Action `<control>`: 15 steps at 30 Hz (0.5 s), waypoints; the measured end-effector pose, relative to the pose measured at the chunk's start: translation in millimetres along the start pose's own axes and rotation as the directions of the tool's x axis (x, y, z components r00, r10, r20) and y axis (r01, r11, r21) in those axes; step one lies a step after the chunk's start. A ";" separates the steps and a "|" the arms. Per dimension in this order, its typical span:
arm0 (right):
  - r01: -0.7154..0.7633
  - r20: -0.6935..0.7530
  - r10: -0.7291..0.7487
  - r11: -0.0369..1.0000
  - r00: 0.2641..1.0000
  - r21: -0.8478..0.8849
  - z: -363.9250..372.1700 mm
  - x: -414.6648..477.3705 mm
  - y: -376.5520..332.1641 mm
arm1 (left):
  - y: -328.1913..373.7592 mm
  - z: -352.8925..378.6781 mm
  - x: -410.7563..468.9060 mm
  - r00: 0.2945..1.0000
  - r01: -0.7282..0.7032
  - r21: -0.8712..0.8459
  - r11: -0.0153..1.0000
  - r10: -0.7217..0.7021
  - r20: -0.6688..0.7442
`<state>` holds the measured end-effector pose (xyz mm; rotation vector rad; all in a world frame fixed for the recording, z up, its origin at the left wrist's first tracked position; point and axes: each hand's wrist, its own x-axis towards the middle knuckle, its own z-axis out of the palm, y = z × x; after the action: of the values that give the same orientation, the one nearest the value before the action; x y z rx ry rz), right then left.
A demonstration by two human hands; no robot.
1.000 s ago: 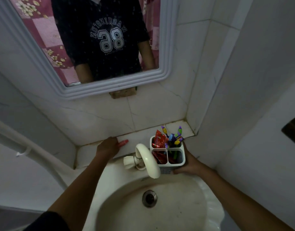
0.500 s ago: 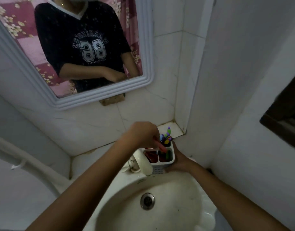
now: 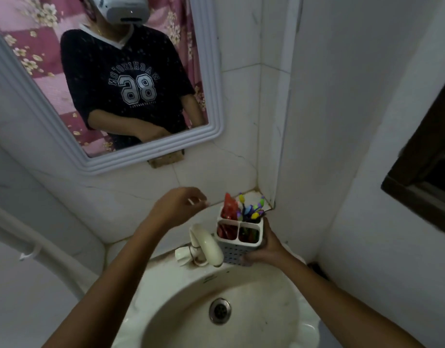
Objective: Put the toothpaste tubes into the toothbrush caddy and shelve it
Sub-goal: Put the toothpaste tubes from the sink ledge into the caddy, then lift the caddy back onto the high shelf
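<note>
A white toothbrush caddy (image 3: 237, 252) with a perforated base stands on the back rim of the sink, just right of the tap. Red toothpaste tubes (image 3: 229, 208) stick up from its left compartments, and several coloured toothbrushes (image 3: 253, 209) fill the right side. My right hand (image 3: 264, 249) grips the caddy at its lower right side. My left hand (image 3: 177, 209) hovers above and to the left of the caddy, fingers loosely apart, holding nothing.
A cream tap (image 3: 206, 243) curves over the white sink basin (image 3: 266, 330) with its metal drain (image 3: 219, 310). A tiled ledge (image 3: 251, 197) runs behind the sink into the wall corner. A white-framed mirror (image 3: 211, 101) hangs above. A white pipe (image 3: 40, 249) runs along the left wall.
My left hand took a red tube from the ledge, put it into the caddy's left compartment, then let go and drew back up and left. My right hand stayed on the caddy.
</note>
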<state>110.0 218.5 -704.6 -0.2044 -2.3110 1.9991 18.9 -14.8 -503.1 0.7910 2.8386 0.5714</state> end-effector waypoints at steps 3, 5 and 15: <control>0.065 -0.079 -0.066 0.998 0.995 -0.009 -15.1 -3.4 -25.7 | -2.7 -4.6 -12.6 0.994 0.025 -0.091 0.996 -0.014 0.111; 0.143 -0.102 -0.144 0.990 0.984 -0.022 -28.4 0.2 -62.7 | 11.8 -7.0 -18.9 0.987 -0.006 -0.157 0.988 0.031 0.157; 0.519 -0.217 -0.527 0.849 0.822 -0.096 -82.3 10.1 -352.4 | 126.0 -162.1 -30.7 0.832 -0.548 -0.504 0.668 0.372 -0.411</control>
<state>94.9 251.2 -344.4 0.1726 -1.9700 1.5661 66.6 16.6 -303.4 1.3768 2.3534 1.6855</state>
